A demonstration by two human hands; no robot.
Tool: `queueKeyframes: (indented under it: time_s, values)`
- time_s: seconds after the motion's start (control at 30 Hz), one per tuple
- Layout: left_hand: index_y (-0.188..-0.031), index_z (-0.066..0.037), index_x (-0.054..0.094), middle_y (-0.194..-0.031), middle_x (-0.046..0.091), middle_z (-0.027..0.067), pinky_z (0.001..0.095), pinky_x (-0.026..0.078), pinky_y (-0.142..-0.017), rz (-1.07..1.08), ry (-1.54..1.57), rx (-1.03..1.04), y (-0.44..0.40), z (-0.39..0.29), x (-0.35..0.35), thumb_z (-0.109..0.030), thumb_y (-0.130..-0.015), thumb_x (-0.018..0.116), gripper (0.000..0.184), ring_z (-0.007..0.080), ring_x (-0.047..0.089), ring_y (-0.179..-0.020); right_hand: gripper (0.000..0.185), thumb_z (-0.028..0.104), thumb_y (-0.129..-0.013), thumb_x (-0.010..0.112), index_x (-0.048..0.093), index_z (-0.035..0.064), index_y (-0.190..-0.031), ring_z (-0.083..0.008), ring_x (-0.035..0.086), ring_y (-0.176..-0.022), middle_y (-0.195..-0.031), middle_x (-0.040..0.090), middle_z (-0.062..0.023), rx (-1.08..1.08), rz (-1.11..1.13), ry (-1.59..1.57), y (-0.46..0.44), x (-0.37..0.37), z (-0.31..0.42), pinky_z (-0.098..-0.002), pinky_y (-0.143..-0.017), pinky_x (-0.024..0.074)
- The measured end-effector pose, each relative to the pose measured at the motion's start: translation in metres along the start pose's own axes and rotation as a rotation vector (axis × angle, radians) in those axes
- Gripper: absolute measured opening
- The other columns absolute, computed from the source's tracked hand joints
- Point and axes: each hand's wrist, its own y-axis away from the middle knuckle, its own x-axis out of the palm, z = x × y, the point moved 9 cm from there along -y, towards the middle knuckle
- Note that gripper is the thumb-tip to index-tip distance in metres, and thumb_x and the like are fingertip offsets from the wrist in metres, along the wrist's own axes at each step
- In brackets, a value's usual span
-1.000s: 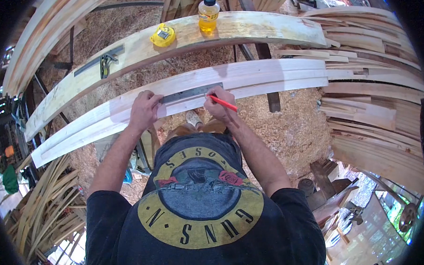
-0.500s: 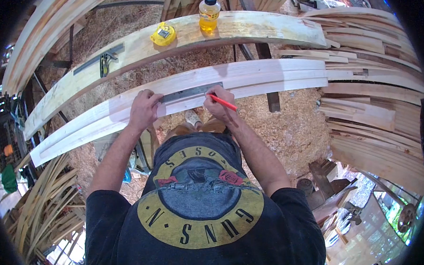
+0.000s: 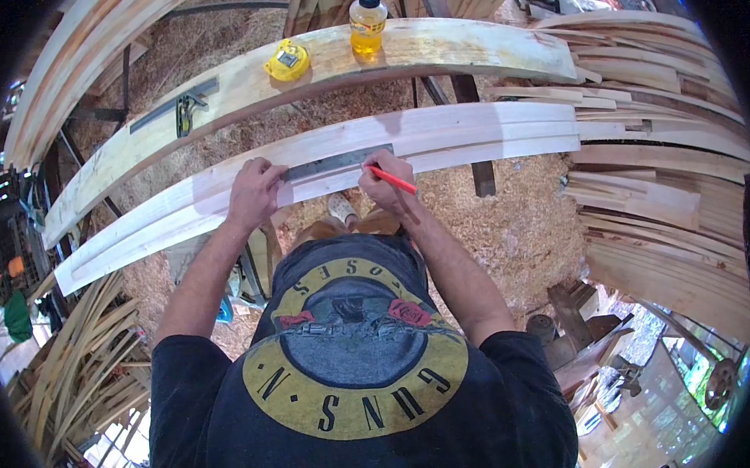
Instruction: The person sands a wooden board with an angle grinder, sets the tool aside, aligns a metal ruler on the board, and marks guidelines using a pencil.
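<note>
Across the pale wooden board (image 3: 504,130) in front of me lies a dark metal ruler (image 3: 330,163). My left hand (image 3: 255,191) is closed at the ruler's left end, thumb and fingers pressing it against the wood. Near the other end, my right hand (image 3: 384,183) grips a red pencil (image 3: 393,180). Its tip is hard to make out, close to the ruler's lower edge.
Beyond, a thicker beam (image 3: 442,47) carries a yellow tape measure (image 3: 287,60), a bottle of yellow liquid (image 3: 367,25) and a combination square (image 3: 184,110). Stacked boards (image 3: 669,255) fill the right side; thin strips (image 3: 79,356) lie at left. Shavings cover the floor.
My right hand and the red pencil have shifted very slightly left. The left hand, ruler and board look unmoved.
</note>
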Motion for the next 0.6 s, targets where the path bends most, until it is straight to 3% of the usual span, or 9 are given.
queueKeyframes:
  time_s: [0.1,0.6]
  values:
    - [-0.115,-0.011,0.075,-0.104,0.065,0.0141,0.0467,0.053,-0.087,0.009,-0.011,-0.007,0.0002,0.0025,0.0020,-0.003,-0.082,0.076,0.035,0.0354,0.063,-0.099,0.013,0.007,-0.083,0.073,0.065,0.0063,-0.093,-0.0360,0.071,-0.072,-0.082,0.069,-0.0174,0.028,0.016,0.023,-0.0005,0.0003,0.0016,-0.0445,-0.064,0.0572]
    - [-0.114,-0.011,0.074,-0.104,0.065,0.0147,0.0465,0.053,-0.087,-0.003,-0.013,0.013,-0.0004,0.0016,0.0011,0.000,-0.081,0.073,0.036,0.0358,0.063,-0.100,0.013,0.009,-0.083,0.074,0.066,0.0065,-0.093,-0.0358,0.072,-0.074,-0.083,0.070,-0.0174,0.068,0.024,0.045,-0.0009,-0.0010,0.0046,-0.0434,-0.065,0.0579]
